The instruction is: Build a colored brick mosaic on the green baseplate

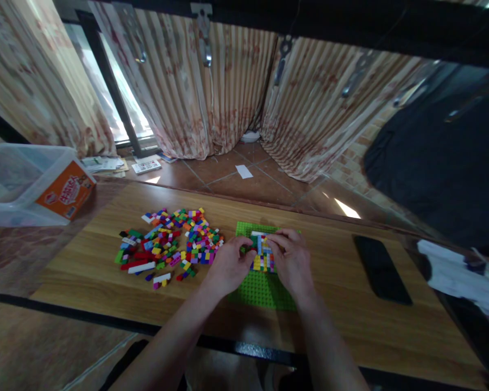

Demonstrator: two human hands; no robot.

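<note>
A green studded baseplate lies on the table in front of me. Rows of coloured toy bricks, yellow, light blue, white and others, are fixed on its middle. At the left edge of these rows is my left hand, thumb and fingers curled together near a dark green spot; what they hold is too small to make out. From the other side my right hand reaches over the rows, its thumb and index finger close together at the bricks. Its fingertips partly cover the bricks there, and I cannot make out anything between them.
Left of the baseplate lies a spread pile of loose toy bricks. A clear plastic bin with an orange label stands at the far left. On the right of the wooden table is a black phone; white papers lie beyond it.
</note>
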